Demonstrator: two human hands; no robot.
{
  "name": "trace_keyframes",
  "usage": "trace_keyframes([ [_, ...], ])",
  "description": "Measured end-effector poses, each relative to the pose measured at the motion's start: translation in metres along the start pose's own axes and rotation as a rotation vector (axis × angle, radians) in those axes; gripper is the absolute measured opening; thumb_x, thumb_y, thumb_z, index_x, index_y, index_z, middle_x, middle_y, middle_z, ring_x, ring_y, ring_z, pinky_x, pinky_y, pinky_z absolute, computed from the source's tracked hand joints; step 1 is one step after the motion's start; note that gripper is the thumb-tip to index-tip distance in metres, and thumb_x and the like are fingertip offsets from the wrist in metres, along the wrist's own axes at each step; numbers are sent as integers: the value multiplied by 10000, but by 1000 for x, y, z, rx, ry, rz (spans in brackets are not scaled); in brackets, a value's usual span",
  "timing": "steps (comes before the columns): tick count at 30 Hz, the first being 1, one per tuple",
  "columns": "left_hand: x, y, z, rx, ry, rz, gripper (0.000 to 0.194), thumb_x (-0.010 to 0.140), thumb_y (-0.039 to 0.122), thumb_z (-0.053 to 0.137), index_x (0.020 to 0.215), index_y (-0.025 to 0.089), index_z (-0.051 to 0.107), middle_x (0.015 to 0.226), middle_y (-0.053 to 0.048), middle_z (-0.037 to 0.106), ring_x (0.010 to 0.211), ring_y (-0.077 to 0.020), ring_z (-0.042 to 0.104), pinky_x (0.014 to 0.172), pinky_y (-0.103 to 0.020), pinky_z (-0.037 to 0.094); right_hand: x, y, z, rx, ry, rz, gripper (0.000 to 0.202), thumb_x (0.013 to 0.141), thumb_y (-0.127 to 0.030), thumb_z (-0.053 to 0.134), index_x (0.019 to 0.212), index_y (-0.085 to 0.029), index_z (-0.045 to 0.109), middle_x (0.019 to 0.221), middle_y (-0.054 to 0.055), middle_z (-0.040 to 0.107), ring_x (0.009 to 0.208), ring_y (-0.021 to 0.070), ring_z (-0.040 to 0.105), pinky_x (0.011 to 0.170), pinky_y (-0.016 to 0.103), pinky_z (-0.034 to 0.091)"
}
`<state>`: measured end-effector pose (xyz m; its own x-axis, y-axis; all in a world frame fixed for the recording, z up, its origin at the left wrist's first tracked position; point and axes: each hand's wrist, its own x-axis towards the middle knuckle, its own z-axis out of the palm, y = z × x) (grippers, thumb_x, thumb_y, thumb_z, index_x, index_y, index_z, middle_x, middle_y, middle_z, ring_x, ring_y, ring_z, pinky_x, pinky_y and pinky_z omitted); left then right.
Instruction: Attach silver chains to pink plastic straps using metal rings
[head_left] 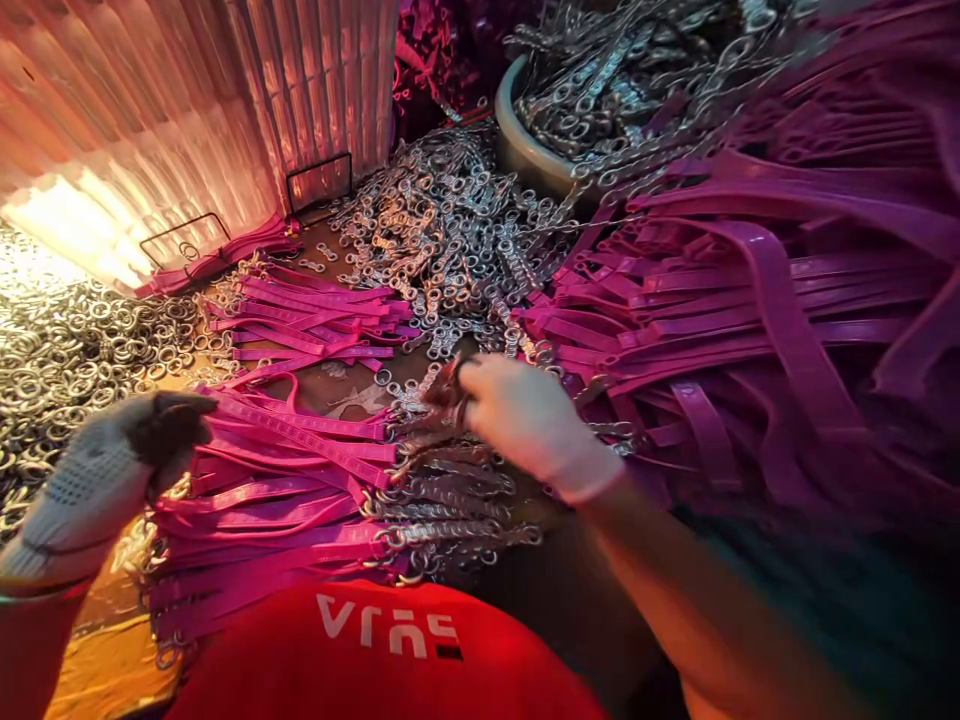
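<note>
My left hand (112, 475), in a white knit glove with dark fingertips, is at the left ends of a pile of pink straps (300, 480). Its fingers are pressed together at a strap's end, and what is between them is hidden. My right hand (521, 415), in a pale glove with dark fingertips, is curled closed above short metal chains (457, 500) joined to the straps' right ends. I cannot make out what its fingers hold. Just beyond lies a second bunch of pink straps (315, 315).
Metal rings (82, 350) heap up at the left. Linked metal pieces (442, 215) are piled at the back, beside a bucket (532, 150) full of chains. Many long purple straps (750, 300) cover the right side. A lit corrugated translucent panel (202, 110) stands back left.
</note>
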<state>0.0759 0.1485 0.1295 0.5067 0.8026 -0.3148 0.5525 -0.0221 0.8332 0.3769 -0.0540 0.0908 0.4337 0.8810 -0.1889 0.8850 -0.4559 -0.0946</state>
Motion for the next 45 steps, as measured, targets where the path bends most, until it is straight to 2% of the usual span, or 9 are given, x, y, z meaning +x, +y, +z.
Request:
trace_keyframes([
  [3, 0, 10, 46, -419, -220, -210, 412, 856, 609, 589, 918, 223, 718, 638, -1, 637, 407, -52, 370, 361, -173, 251, 38, 35, 19, -118, -22, 504, 289, 865, -137, 490, 1064, -70, 689, 963, 231, 693, 880, 335, 676, 681, 383, 458],
  [9, 18, 18, 100, -788, -731, -534, 486, 771, 536, 675, 988, 102, 698, 857, -145, 717, 491, -114, 566, 322, -161, 280, 71, 46, 61, -98, 48, 531, 369, 903, -83, 387, 1091, 17, 688, 1038, 340, 609, 912, 408, 666, 698, 468, 457],
  [14, 8, 14, 106, -732, -663, -478, 313, 734, 218, 676, 1031, 122, 671, 857, -92, 706, 514, -73, 566, 341, -130, 251, 65, 36, 63, -91, 63, 542, 377, 916, -78, 357, 1099, 16, 673, 1019, 316, 608, 923, 363, 661, 689, 409, 420],
  [21, -1, 4, 105, -466, -613, -250, 312, 857, 444, 633, 848, 133, 615, 528, 25, 547, 342, -30, 339, 316, -150, 192, 52, 37, 61, 81, 143, 433, 319, 847, -138, 443, 1076, -58, 650, 1035, 249, 641, 959, 330, 612, 725, 368, 432],
  [24, -4, 0, 110, -398, -511, -166, 372, 862, 523, 611, 801, 158, 572, 525, 24, 552, 364, -49, 389, 328, -154, 237, 34, 14, 53, 466, 178, 252, 317, 859, -148, 408, 1107, -143, 603, 1001, 158, 667, 943, 272, 608, 760, 342, 460],
  [29, -8, -1, 121, -464, -408, -122, 373, 834, 515, 666, 784, 186, 497, 562, 47, 531, 405, -52, 404, 356, -157, 274, -8, -48, 32, 943, -6, -203, 272, 904, -271, 444, 1137, -209, 573, 900, 45, 686, 775, 196, 618, 698, 299, 484],
  [32, -11, 1, 125, -488, -428, -85, 370, 851, 529, 643, 814, 190, 501, 604, 43, 543, 406, -50, 391, 358, -168, 266, -20, -68, 27, 840, -20, -324, 272, 849, -206, 487, 1098, -203, 599, 925, 56, 691, 837, 205, 616, 737, 294, 466],
  [37, -11, 5, 120, -327, -516, 19, 308, 840, 443, 677, 819, 174, 529, 637, 27, 559, 460, -53, 429, 404, -163, 315, -23, -74, 35, 484, 116, -290, 189, 676, -124, 480, 804, -181, 607, 784, 78, 659, 714, 198, 569, 645, 286, 379],
  [45, -3, 16, 126, -633, -589, -226, 349, 824, 452, 639, 712, 193, 433, 501, 80, 374, 364, -40, 281, 328, -150, 230, -24, -84, 34, 142, 384, -367, 136, 624, -229, 529, 711, -172, 616, 639, 83, 623, 554, 185, 489, 559, 326, 225],
])
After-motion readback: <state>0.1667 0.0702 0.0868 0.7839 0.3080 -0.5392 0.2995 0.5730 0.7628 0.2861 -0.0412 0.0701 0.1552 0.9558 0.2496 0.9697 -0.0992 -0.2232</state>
